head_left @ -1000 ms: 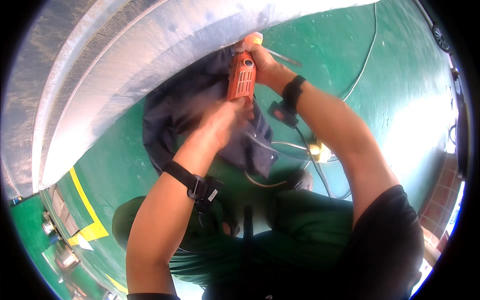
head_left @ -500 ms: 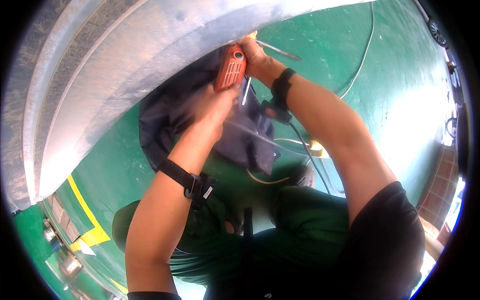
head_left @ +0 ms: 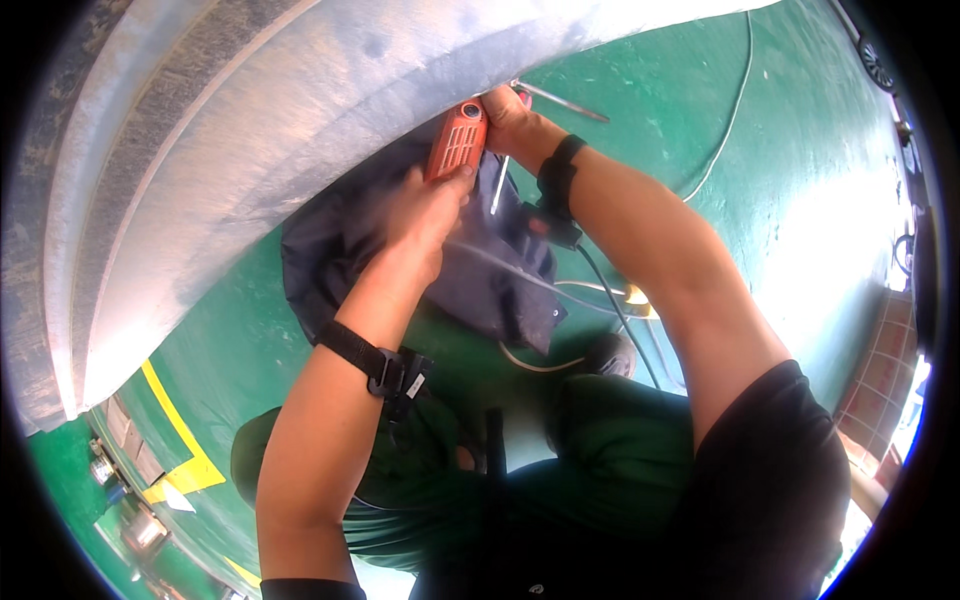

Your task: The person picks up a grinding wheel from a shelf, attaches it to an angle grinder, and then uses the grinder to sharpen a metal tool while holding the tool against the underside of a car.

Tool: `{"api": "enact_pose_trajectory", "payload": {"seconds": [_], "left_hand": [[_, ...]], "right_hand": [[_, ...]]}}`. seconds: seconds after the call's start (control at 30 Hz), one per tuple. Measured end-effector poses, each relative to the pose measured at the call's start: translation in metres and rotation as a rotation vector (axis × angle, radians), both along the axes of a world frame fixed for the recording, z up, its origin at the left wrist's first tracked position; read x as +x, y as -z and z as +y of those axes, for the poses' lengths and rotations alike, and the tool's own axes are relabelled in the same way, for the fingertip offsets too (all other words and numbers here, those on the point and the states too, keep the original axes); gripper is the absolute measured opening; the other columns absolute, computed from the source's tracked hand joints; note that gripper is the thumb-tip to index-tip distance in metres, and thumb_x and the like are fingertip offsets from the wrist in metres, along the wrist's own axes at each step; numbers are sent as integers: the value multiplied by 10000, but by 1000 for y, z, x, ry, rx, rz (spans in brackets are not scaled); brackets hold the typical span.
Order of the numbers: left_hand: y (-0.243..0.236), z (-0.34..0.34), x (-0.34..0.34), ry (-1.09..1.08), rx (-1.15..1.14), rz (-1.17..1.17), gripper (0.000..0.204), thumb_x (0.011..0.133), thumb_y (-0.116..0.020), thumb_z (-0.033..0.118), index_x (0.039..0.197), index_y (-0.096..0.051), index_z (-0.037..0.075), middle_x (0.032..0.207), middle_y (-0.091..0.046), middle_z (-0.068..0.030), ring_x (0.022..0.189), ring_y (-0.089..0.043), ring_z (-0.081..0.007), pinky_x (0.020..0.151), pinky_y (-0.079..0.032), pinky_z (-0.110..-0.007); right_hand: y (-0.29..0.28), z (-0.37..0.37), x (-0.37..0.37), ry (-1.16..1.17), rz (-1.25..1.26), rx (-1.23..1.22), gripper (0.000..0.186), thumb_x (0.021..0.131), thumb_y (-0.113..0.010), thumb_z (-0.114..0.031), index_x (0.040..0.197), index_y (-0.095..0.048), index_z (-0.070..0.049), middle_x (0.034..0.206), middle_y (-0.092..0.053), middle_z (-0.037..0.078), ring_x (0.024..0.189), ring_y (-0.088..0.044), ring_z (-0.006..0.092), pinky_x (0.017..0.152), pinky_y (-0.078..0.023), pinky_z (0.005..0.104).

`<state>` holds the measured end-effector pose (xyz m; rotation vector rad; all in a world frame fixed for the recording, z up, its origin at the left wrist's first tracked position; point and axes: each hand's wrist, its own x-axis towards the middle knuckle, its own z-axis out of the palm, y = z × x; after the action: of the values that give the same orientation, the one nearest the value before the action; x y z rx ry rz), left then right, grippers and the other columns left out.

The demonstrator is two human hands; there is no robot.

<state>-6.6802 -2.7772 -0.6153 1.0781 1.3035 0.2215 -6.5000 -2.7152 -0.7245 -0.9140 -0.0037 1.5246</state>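
Note:
An orange angle grinder (head_left: 457,145) with vent slots and a round cap is tucked against the lower edge of a large curved metal panel (head_left: 330,110). Around its rear body closes my left hand (head_left: 425,212), its fingers partly blurred. My right hand (head_left: 508,118) is curled at its front end, right under the panel's edge; those fingers are mostly hidden, as is the tool's head. A small red piece (head_left: 525,98) shows beside the right hand. From the left hand a grey cord (head_left: 500,265) runs off to the right.
Beneath my hands a dark cloth (head_left: 340,250) lies bunched on the green floor (head_left: 640,90). Metal rods show near the right hand, one a thin rod (head_left: 570,104). A pale cable (head_left: 735,110) trails at right, and a yellow connector (head_left: 637,297) sits by my shoe (head_left: 608,355).
The panel and cloth sit slightly lower in the picture. The grinder has shifted a little left against my right hand, a yellow part there is now hidden, and the red piece shows.

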Motion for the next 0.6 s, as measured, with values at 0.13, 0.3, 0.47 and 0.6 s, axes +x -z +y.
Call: {"api": "enact_pose_trajectory", "payload": {"seconds": [0.13,0.3,0.47,0.6], "left_hand": [[4,2,-1,0,-2,-10,402,943,-670,311,1255,-562,84,1099,-659,-17,979,-634,-131,774,-461,-322],[4,6,-3,18,-7,-2,403,947,-665,318,1262,-560,90,1111,-653,-15,988,-631,-128,783,-455,-319],[6,7,-4,25,-18,-32,408,949,-663,329,1273,-563,102,1116,-651,-4,998,-627,-126,796,-449,-317],[4,7,-4,34,-4,-29,424,948,-666,333,1295,-560,112,1128,-652,2,1003,-625,-125,803,-449,-319]], "right_hand": [[1,2,-1,9,3,21,131,869,-629,-154,916,-605,-35,823,-628,99,704,-622,246,708,-575,417],[-1,2,-2,37,-14,4,143,870,-628,-155,941,-610,-32,838,-638,94,721,-631,242,714,-575,415],[-2,2,0,31,2,-39,154,864,-643,-160,953,-613,-38,855,-641,92,746,-639,240,739,-573,425],[-1,2,0,18,-25,-38,184,882,-650,-186,987,-607,-41,865,-641,93,754,-640,245,754,-573,434]]}}
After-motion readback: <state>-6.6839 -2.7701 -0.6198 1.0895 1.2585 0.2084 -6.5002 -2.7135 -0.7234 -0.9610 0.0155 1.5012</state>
